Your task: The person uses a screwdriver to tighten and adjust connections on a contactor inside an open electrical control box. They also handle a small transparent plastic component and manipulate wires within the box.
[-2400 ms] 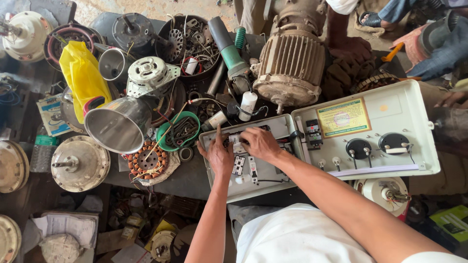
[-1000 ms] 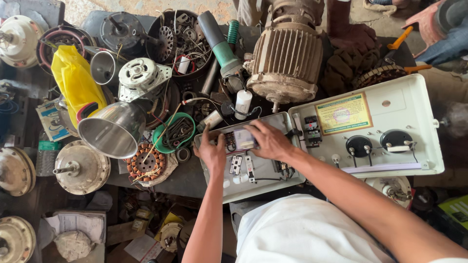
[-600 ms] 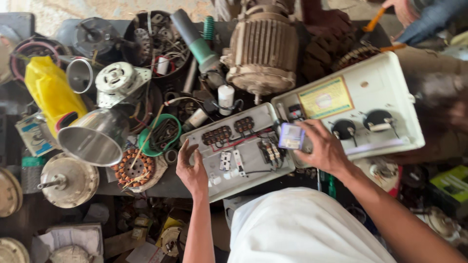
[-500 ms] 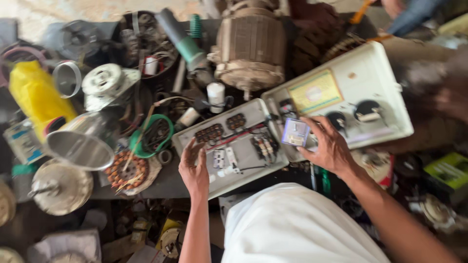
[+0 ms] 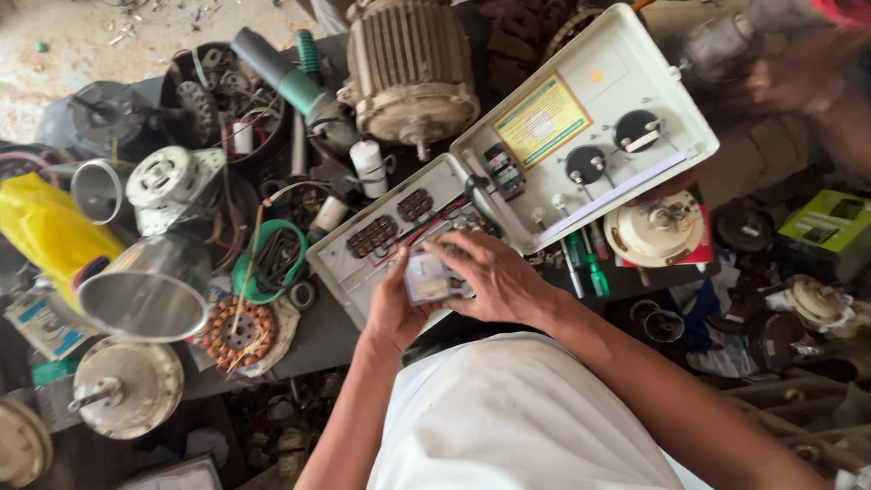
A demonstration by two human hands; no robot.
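Hands: our left hand (image 5: 392,304) and right hand (image 5: 494,277) pinch the small module (image 5: 426,277) together.
Handling: we judge it light, rigid; hold its edges.

I see both hands over the open white control box (image 5: 581,118): my left hand (image 5: 392,307) and right hand (image 5: 494,277) together grip a small grey module (image 5: 426,277) at its near edge. Beyond the box sits a ribbed motor (image 5: 410,63).

Upper right: another person's hand (image 5: 798,77), motion-blurred. Centre: small pale part (image 5: 426,277), half hidden in both hands' grip, details unreadable.
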